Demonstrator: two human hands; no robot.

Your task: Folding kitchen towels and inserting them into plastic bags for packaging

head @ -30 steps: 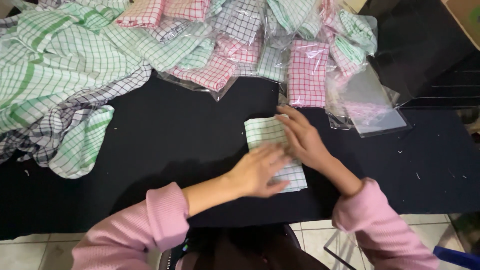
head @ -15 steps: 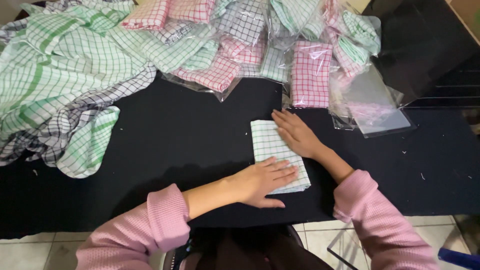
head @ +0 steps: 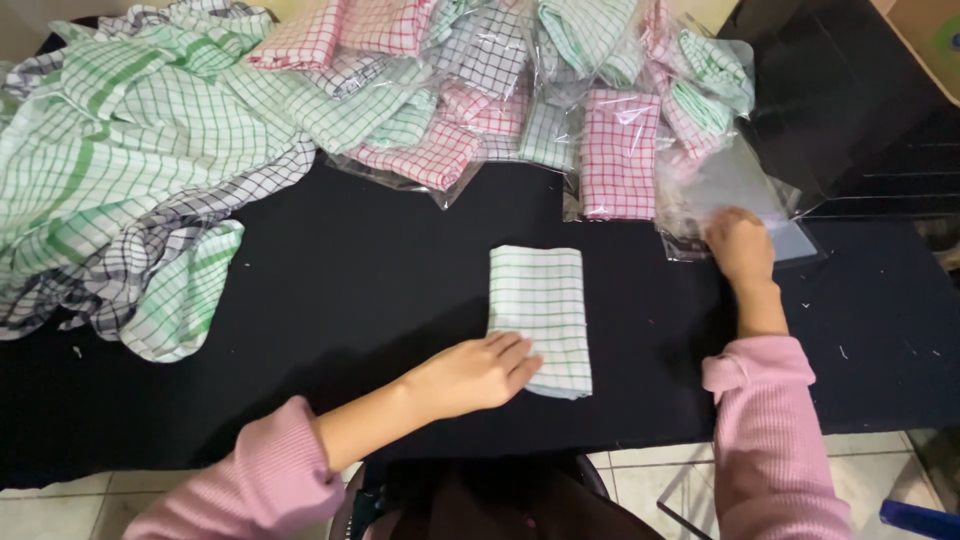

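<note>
The folded green-checked cloth [head: 540, 318] is lying flat on the black desk [head: 350, 290]. The left hand [head: 470, 375] is resting at the cloth's near left corner, fingers flat and close together, pressing it down. The right hand [head: 740, 245] is reaching well right of the cloth, fingers curled onto a clear plastic bag [head: 745, 190].

On the black surface [head: 360, 270], loose checked cloths [head: 120, 200] lie at ten o'clock, and bagged pink and green cloths [head: 470, 110] are piled at twelve o'clock.
</note>
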